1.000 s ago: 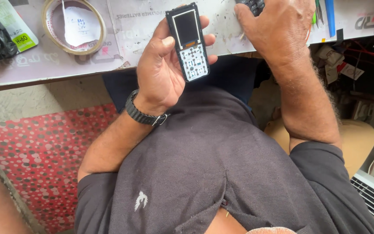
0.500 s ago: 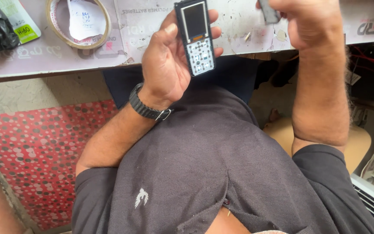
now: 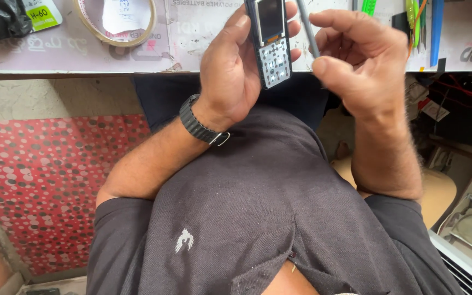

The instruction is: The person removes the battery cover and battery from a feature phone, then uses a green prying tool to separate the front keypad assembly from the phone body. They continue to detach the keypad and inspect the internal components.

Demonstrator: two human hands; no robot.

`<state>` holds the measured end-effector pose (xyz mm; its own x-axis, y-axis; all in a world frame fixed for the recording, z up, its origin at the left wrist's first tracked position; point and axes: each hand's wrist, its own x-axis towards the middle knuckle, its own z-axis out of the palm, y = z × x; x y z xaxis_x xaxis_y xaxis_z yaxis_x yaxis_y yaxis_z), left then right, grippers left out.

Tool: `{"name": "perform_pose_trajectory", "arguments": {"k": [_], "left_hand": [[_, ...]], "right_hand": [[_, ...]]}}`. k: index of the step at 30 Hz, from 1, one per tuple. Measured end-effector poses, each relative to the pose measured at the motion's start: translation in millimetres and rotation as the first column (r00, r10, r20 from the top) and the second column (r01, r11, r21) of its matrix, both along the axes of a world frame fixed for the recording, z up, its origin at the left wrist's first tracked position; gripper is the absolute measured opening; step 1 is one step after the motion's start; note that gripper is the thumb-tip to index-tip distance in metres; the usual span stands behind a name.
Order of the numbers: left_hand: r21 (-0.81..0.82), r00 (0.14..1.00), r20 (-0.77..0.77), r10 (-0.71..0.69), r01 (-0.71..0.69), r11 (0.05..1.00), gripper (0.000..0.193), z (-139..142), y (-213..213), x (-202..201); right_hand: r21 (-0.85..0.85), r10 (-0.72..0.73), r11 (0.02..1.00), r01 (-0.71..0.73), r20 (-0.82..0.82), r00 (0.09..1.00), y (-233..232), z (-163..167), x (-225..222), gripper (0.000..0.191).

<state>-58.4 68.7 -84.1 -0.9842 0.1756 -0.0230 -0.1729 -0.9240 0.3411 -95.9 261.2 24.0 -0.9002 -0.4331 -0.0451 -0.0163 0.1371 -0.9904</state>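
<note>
Nearest the camera is the person's dark shirt [image 3: 258, 218], and every place below is given from the phone [image 3: 269, 42]. Below and left of the phone, a black watch [image 3: 199, 122] sits on the left wrist. The left hand [image 3: 236, 71] is curled around the phone from its left side, thumb along one edge and fingertips showing at the other, holding it upright with the small screen above the bare pale keypad. Just right of the phone, the right hand [image 3: 361, 65] has its thumb and fingers pinched on a thin grey tool [image 3: 307, 27]; it looks like a screwdriver shaft, though its tip is hard to make out. The tool stands just beside the phone's right edge. Behind the phone lies the worktable [image 3: 72, 54]. Well left of the phone there rests a tape roll [image 3: 117, 22]. Far right of the phone lie green and blue pens [image 3: 424, 22].
</note>
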Motion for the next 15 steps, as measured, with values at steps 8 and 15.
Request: {"name": "perform_pose_trajectory", "arguments": {"k": [8, 15], "left_hand": [[-0.041, 0.998, -0.048, 0.046, -0.048, 0.998, 0.042, -1, -4, 2], [-0.029, 0.995, -0.063, 0.080, -0.082, 0.996, 0.039, -2, -6, 4]], "right_hand": [[0.425, 0.145, 0.902, 0.080, -0.472, 0.869, -17, -6, 4, 0.042], [0.489, 0.206, 0.861, 0.142, -0.591, 0.780, -26, -10, 9, 0.045]]}}
